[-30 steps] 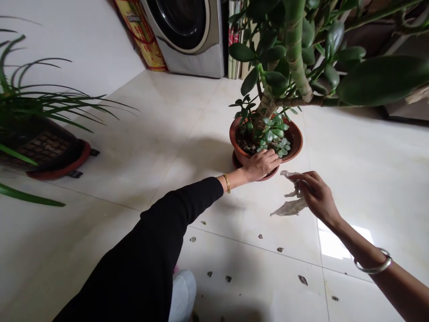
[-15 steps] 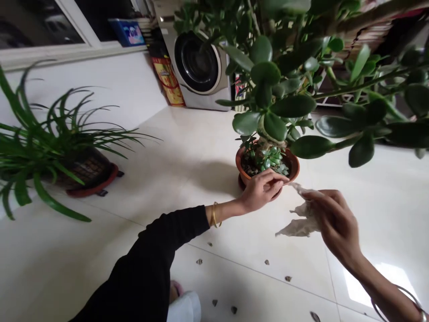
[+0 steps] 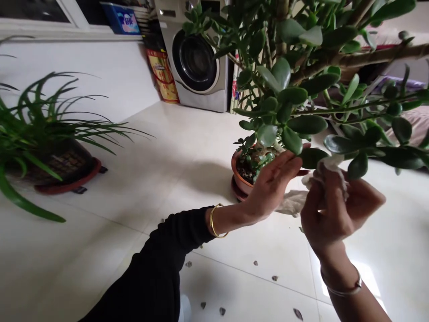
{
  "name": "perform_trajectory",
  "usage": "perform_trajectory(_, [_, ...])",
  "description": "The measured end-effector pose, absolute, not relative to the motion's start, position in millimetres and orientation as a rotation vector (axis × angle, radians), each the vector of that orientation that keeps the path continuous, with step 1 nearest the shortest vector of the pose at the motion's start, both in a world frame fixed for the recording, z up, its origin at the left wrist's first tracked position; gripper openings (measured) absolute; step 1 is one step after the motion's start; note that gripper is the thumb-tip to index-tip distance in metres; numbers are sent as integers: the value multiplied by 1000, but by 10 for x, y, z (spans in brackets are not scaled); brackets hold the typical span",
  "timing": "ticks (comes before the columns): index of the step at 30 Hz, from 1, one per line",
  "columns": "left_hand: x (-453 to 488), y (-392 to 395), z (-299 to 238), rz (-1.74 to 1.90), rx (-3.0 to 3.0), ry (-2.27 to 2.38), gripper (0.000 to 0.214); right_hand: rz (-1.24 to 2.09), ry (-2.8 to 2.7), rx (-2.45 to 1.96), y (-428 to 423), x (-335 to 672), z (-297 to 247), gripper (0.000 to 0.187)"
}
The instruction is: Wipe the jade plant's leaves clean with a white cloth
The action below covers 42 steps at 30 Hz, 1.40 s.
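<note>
My left hand, a gold bangle at its wrist, reaches among the lower leaves of a jade plant. Its fingers are stretched out close to a dark green leaf; whether they touch it I cannot tell. A crumpled greyish-white tissue is pinched in my right hand, which wears a silver bangle. Part of the tissue sits over the fingertips at the leaf's right end, and a loose part hangs to the left. Soil and small shoots show in the reddish-brown pot, partly hidden by my left hand.
A long-leaved plant in a dark pot stands on a wheeled red saucer at left. Behind are a washing machine, a red-yellow container and a blue box on the sill. Several small dark bits lie on the tiled floor.
Both hands have risen from the pot's rim to the low leaves, the right also turning palm inward with the tissue bunched at its fingertips. The view has shifted slightly.
</note>
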<state>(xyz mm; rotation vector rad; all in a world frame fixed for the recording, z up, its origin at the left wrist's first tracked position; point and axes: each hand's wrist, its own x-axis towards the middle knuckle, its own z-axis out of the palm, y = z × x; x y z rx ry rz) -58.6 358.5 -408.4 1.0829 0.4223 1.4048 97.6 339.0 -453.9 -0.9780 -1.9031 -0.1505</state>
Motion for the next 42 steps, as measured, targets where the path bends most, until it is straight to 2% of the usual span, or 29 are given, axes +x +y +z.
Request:
perform_trajectory(2, [-565,3587,-4063,1392,1063,442,54,-426,-1734,-1033,3377,852,-4394,78])
perform_trajectory(4, [-547,3577,-4052,1388,1048,442,53,-491,-1706,-1030,3343,777,-4294,76])
perform_trajectory(19, [-543,3508,-3988,1382,927,424,36,-264,-1839,-938,3199,626,-4228,73])
perform_trajectory(36, [-515,3535,-4021,1368,1040,395,31,-421,-1774,-1105,3228,796,-4169,70])
perform_trajectory(42, [-524,3509,-4022,1382,997,379,34,-399,-1820,-967,3215,708,-4167,71])
